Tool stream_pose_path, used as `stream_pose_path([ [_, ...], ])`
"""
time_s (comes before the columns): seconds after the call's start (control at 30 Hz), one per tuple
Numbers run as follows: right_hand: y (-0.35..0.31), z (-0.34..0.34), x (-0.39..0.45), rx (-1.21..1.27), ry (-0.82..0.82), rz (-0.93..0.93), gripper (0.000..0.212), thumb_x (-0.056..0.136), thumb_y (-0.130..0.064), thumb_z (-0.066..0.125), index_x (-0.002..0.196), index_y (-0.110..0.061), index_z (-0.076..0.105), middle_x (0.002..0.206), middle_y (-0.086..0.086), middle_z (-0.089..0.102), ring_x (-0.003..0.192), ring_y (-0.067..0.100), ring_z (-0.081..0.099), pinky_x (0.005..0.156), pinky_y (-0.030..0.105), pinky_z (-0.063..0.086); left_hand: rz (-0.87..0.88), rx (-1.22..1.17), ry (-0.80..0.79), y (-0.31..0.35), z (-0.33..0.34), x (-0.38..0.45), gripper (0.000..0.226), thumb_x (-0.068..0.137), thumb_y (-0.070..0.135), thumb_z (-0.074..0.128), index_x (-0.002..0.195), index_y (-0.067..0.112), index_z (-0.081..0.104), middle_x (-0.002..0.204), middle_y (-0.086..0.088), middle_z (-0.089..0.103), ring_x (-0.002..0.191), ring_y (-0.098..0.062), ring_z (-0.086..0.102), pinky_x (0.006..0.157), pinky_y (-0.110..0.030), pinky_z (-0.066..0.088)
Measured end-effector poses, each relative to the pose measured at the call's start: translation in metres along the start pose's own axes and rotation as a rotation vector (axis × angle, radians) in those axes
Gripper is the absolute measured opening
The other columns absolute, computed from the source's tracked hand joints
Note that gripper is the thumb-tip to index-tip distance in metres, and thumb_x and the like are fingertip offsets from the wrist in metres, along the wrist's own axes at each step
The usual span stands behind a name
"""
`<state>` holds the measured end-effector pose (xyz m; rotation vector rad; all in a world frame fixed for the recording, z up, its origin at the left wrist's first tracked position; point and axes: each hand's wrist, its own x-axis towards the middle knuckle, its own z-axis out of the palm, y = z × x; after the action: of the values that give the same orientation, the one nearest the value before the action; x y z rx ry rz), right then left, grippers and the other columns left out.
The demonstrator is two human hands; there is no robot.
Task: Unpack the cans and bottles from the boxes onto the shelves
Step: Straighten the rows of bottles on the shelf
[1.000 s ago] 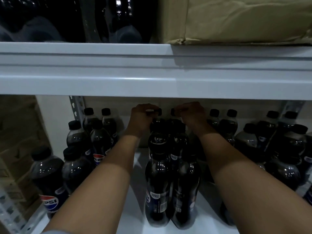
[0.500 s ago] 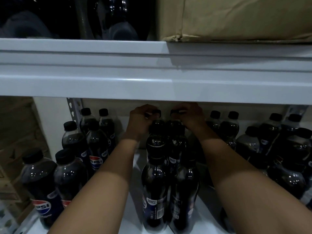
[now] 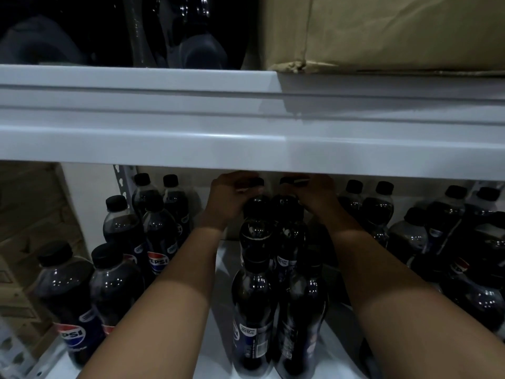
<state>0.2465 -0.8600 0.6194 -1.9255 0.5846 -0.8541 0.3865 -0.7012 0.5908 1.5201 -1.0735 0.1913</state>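
From my remote feed, two bare forearms fill the frame — no sleeves, watch or bracelet visible to the wrists. My left hand (image 3: 231, 199) and right hand (image 3: 317, 196) wear no gloves — rings cannot be made out in the dim light.

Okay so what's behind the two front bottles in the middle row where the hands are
More dark bottles line up behind them, two abreast. The left hand and right hand grip the rearmost pair's tops. The upper shelf edge hides anything further back.

Both arms outstretched; left hand (image 3: 228, 199), right hand (image 3: 317, 196) with fingers curled
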Motion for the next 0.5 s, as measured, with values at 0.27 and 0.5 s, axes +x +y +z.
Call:
stream_pose_path([
  [0.27, -0.001, -0.001, -0.007, -0.012, -0.005, -0.018, 0.026, 0.078, -0.019, 0.085, 0.103, -0.015, 0.079, 0.099, 0.002, 0.077, 0.084, 0.007, 0.069, 0.073, 0.011, 0.053, -0.033, -0.096, -0.037, -0.001, 0.002, -0.001, 0.037, 0.076, 0.000, 0.085, 0.108, 0.018, 0.075, 0.100, -0.002, 0.077, 0.092, -0.012, 0.074, 0.088, -0.031, 0.059],
  [0.5, -0.004, -0.001, -0.011, 0.038, -0.016, -0.002, 0.024, 0.079, -0.013, 0.085, 0.101, -0.016, 0.077, 0.098, 0.003, 0.075, 0.081, 0.006, 0.066, 0.073, 0.012, 0.052, -0.082, -0.146, 0.002, -0.006, 0.003, 0.003, 0.039, 0.069, -0.012, 0.085, 0.106, -0.007, 0.074, 0.098, -0.013, 0.075, 0.080, -0.002, 0.074, 0.077, -0.021, 0.059],
])
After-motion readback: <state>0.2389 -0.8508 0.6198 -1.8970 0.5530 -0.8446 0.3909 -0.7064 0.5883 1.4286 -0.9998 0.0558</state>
